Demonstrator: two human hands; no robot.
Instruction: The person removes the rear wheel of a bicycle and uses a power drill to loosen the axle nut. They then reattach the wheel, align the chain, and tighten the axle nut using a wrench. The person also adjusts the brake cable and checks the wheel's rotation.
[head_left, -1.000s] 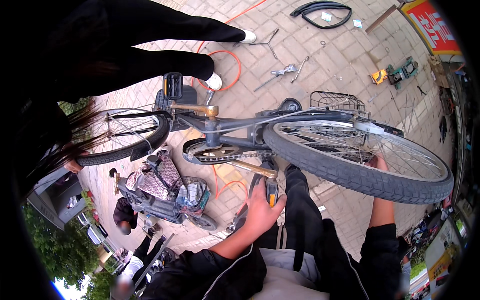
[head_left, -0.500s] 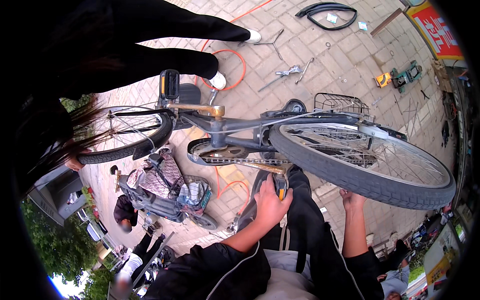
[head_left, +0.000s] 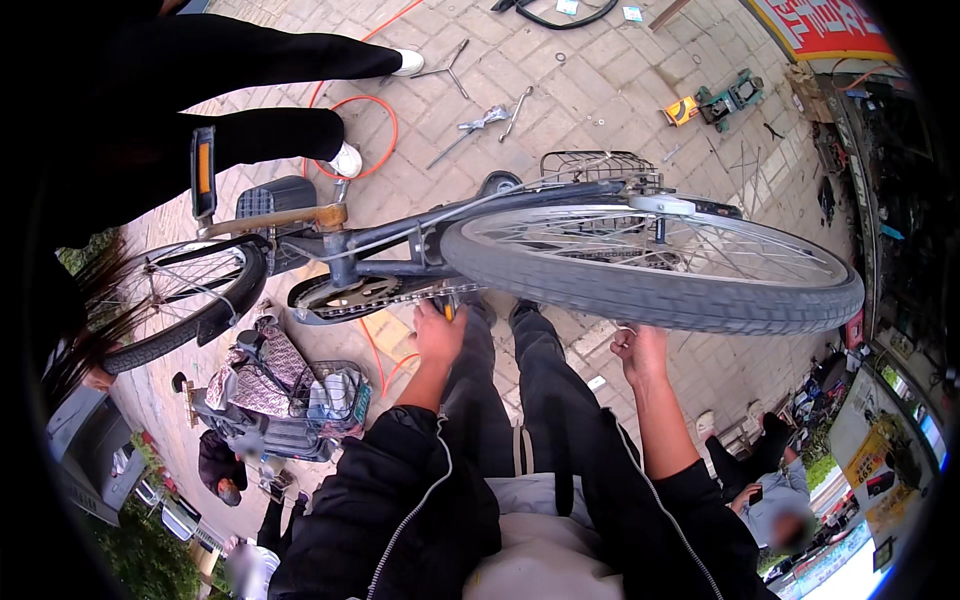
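An upturned dark bicycle [head_left: 395,246] lies across the view, its wheels raised. My left hand [head_left: 437,335] is closed round the near pedal [head_left: 449,311], whose orange reflector shows by the thumb. Beside that hand runs the chain [head_left: 420,292] from the chainring [head_left: 350,298]. The large wheel's tyre [head_left: 650,285] passes above my right hand [head_left: 640,352]. That hand's fingers are curled just below the tyre; what they hold, if anything, is hidden. The far crank [head_left: 275,220] carries another pedal [head_left: 203,175].
A person in black trousers [head_left: 260,65] stands at far left, one hand [head_left: 98,378] by the smaller wheel. An orange hose [head_left: 393,130], a spanner [head_left: 516,112] and a green tool [head_left: 730,98] lie on paving. A loaded scooter [head_left: 270,400] stands left; a seated person [head_left: 775,490] is at right.
The whole scene has shifted left and up in the view. My left hand, with the near pedal, has come closer to the chain. My right hand stays below the large tyre.
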